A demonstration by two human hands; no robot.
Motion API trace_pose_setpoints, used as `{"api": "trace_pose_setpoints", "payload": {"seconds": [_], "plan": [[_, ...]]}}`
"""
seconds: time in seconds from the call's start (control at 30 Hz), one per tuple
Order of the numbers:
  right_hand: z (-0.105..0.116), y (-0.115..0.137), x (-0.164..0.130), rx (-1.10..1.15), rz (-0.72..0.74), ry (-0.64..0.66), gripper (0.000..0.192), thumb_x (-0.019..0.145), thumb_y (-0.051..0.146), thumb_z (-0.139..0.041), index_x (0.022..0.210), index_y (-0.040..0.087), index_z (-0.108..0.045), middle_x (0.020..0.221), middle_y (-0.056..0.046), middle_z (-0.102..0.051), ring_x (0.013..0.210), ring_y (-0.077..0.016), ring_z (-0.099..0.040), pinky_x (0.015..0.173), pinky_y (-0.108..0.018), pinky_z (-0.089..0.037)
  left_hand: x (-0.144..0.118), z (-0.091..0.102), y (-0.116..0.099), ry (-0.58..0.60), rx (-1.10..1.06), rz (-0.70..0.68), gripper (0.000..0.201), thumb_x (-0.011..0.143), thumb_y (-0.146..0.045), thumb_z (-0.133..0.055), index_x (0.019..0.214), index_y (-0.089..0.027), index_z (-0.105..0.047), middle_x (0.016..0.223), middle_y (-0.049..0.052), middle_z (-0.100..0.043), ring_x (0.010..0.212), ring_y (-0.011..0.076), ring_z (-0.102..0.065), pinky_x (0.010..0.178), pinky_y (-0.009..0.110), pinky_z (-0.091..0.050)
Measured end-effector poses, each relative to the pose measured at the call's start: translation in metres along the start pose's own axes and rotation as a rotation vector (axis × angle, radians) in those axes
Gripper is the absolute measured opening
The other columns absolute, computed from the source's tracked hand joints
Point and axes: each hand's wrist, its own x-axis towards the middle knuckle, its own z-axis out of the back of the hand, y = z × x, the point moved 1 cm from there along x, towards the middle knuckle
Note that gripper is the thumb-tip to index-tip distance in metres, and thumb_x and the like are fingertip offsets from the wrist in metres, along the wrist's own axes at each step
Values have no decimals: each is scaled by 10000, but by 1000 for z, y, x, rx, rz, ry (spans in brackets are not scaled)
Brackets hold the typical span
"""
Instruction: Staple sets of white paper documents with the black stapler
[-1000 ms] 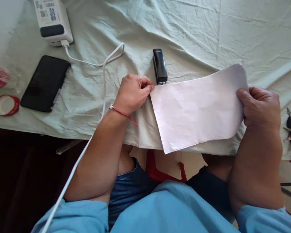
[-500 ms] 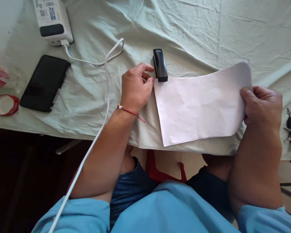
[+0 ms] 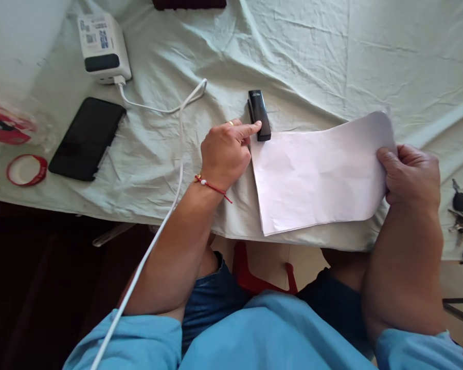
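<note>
A black stapler [image 3: 259,110] stands at the top left corner of a white stack of paper sheets [image 3: 316,180], its near end over the sheets. My left hand [image 3: 227,154] rests its index finger on top of the stapler's near end, the other fingers curled and partly hidden. At the stack's right edge, my right hand [image 3: 412,174] pinches the sheets, thumb on top. That side of the paper bends upward, while the left part lies flatter near the table's front edge.
To the left are a black phone [image 3: 88,139], a white power block [image 3: 104,49] and a red wristband [image 3: 26,170]. A white cable [image 3: 181,154] runs across my left forearm. Keys [image 3: 462,203] lie at the far right, and a dark object [image 3: 189,4] shows at the top edge.
My left hand has moved from beside the stapler, and its index finger now lies on top of it. My right hand keeps its pinch on the sheets. The view has shifted slightly.
</note>
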Motion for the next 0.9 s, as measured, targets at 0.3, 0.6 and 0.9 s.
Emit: {"api": "trace_pose_setpoints", "payload": {"seconds": [0.3,0.6,0.9], "plan": [[0,3,-11,219,-214,330,393,611,338,-977,986,252,-897,813,-28,-803,633,-167,-701,541,-274,-598,2,7,16,-142,-240,58,215,936,-152,-730,1070,-282,-837,902,-15,-780,844,166,-705,881,357,-568],[10,17,-25,345,-78,259,299,709,312,-946,1002,269,-906,902,-41,-837,688,-234,-771,724,-471,-704,9,16,14,-145,-609,160,500,860,-752,-820,933,-261,-760,882,19,-695,772,166,-579,718,368,-473],[-3,6,-3,458,86,61,288,594,316,-953,866,267,-873,1016,-11,-855,1050,-309,-807,878,-510,-703,7,17,-3,-58,-790,308,464,889,-697,-829,865,-254,-697,772,-4,-625,661,127,-585,567,293,-397]]}}
